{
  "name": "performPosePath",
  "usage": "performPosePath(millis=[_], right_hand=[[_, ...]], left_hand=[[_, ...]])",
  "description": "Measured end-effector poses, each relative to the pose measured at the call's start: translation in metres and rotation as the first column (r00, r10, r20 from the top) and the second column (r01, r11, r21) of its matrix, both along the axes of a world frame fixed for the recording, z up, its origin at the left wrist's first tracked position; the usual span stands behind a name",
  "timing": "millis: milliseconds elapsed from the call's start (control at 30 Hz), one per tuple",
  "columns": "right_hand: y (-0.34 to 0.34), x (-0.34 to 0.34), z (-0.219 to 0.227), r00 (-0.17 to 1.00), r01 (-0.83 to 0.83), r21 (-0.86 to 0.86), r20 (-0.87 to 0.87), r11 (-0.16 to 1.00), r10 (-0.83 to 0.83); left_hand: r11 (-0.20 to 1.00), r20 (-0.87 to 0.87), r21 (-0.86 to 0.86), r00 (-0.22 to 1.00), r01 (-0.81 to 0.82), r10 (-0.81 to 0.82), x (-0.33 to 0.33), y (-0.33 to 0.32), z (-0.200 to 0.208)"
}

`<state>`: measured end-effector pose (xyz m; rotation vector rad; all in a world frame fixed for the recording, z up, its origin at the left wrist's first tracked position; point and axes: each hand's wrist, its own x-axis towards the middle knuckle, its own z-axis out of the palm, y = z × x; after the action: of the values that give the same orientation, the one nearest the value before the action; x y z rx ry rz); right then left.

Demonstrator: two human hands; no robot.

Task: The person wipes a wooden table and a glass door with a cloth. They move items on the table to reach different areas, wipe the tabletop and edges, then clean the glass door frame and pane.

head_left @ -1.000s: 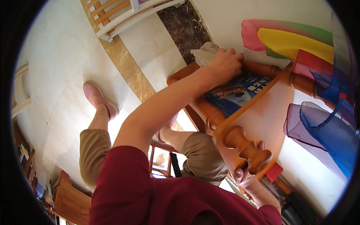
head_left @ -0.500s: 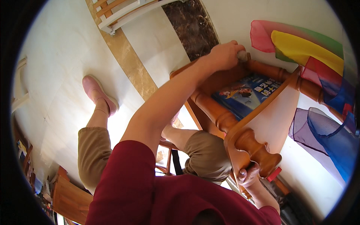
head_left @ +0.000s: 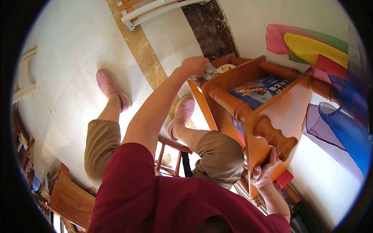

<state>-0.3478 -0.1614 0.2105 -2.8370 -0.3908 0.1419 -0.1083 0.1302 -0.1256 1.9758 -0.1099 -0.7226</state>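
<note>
A brown wooden rack (head_left: 281, 103) with turned posts stands tilted on my right. My left hand (head_left: 194, 66) is closed around a crumpled grey cloth (head_left: 209, 72) and presses it to the rack's far left corner. At the rack's near end, my right hand (head_left: 264, 174) grips the side panel, with the thumb on one side and fingers reaching up under a knobbed post (head_left: 276, 138). A blue picture book (head_left: 256, 92) lies inside the rack. Part of a round white and yellow item (head_left: 225, 68) shows beside the cloth.
Sheer scarves in yellow (head_left: 311, 46), blue (head_left: 342, 128) and other colours hang to the right. A white slatted frame (head_left: 155, 9) stands at the far side. Wooden furniture (head_left: 74, 202) is at lower left. My feet in pink shoes (head_left: 110, 87) rest on the tiled floor.
My left hand has moved left with the cloth, from the rack's far post to its far left corner. My right hand keeps its grip near the post. The view has shifted slightly.
</note>
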Motion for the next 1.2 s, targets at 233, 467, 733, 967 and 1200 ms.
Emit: performPosePath(millis=[233,467,733,967,1200], right_hand=[[0.023,0.019,0.011,0.988,-0.107,-0.110,0.096,0.988,0.117],[0.027,0.017,0.014,0.977,-0.118,-0.111,0.165,0.987,0.135],[0.031,0.018,0.022,0.966,-0.093,-0.054,0.235,0.994,0.103],[0.023,0.011,0.024,0.987,-0.045,0.070,0.154,0.997,0.033],[0.095,-0.019,0.075,0.904,-0.260,0.188,0.391,0.947,0.171]], left_hand=[[0.900,-0.120,0.086,0.892,-0.427,0.435,-0.060,0.016,-0.024],[0.476,-0.680,-0.461,0.643,-0.749,0.353,-0.126,0.064,0.082],[0.213,-0.632,-0.649,0.673,-0.731,0.384,-0.179,0.128,0.190],[0.118,-0.555,-0.763,0.738,-0.636,0.385,-0.233,0.164,0.300],[0.032,-0.537,-0.819,0.784,-0.573,0.312,-0.282,0.139,0.368]])
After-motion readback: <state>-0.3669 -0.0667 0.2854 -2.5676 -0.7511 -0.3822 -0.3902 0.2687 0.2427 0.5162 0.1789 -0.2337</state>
